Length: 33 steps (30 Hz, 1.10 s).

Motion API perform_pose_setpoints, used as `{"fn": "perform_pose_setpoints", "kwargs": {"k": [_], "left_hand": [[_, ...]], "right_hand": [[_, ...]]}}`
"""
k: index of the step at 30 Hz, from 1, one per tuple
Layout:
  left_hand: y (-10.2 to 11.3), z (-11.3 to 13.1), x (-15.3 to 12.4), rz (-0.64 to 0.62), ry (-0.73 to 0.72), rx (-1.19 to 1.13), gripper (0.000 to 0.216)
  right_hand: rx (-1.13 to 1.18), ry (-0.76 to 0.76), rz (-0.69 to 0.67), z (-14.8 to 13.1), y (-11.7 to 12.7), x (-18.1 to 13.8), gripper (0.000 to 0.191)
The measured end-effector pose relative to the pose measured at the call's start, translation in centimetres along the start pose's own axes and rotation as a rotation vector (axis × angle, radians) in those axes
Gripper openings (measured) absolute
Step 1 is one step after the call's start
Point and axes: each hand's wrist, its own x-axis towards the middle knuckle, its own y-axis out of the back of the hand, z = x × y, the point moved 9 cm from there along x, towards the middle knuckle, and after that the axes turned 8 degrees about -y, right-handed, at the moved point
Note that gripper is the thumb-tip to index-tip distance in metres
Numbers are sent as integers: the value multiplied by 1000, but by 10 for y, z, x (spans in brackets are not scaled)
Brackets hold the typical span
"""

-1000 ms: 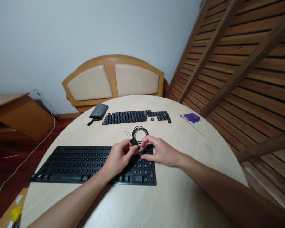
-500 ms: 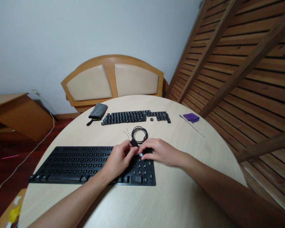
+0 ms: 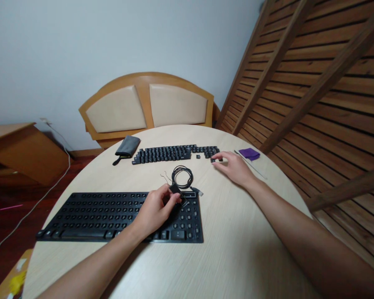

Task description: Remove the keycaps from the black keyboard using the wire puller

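A black keyboard base [image 3: 106, 216] with its keycaps off lies on the round table [image 3: 187, 265] in front of me. My left hand [image 3: 156, 209] rests over its right part, fingers pinched on a small black tool [image 3: 175, 189]. My right hand [image 3: 233, 166] is stretched out to the far right end of the rows of loose black keycaps [image 3: 174, 153], fingertips on the last keycaps there; whether it holds one I cannot see. A coiled black cable [image 3: 182, 177] lies between the keyboard and the keycaps.
A grey pouch [image 3: 127, 147] lies left of the keycaps. A purple cloth [image 3: 249, 154] and a thin white stick [image 3: 252, 165] lie at the table's right edge. A wooden chair [image 3: 148, 108] stands behind the table, slatted wooden panels to the right.
My right hand left the keyboard beside my left hand and reached forward and right to the end of the keycap rows. The left hand stayed put with the tool.
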Motion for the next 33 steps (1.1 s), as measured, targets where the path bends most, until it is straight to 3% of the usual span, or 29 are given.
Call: {"fn": "perform_pose_setpoints", "kwargs": {"k": [5,18,33], "left_hand": [[-1,-1,-1,-5,0,-7,24],[0,-1,0,0,-6,-4,24],[-1,-2,-1,-3,9,-32,23]], "right_hand": [[-155,-8,71,26,-4,8,15],[-228,-17,108,56,-17,15,15],[-205,-17,113,63,-19,18,17]]}}
